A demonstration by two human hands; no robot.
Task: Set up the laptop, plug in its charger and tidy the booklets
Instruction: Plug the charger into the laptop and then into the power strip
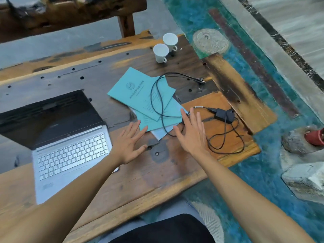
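In the head view, the laptop (57,137) is seen already opened at the left of the wooden table (157,176), its dark screen leaned back away from the person and its keyboard facing up. The teal booklets (145,99) lie fanned and overlapping in the middle of the table, and the black charger cable (157,95) is looped across them. The left hand (130,146) is held flat with fingers spread and nothing in it, its fingertips just at the near corner of the lowest booklet; the right hand (191,134) is likewise spread and empty, hovering over the cable at the booklets' near right edge. The step in hand is judged to be the taking up of the charger. It would best be done by lifting the cable clear of the booklets first, so that the papers are not dragged. The power brick (225,115) rests on the orange board at the right, its long axis running roughly left to right. The plug end (201,81) lies beyond it and points right, toward the table's far right edge. Two white cups (164,48) stand well apart, farther back.
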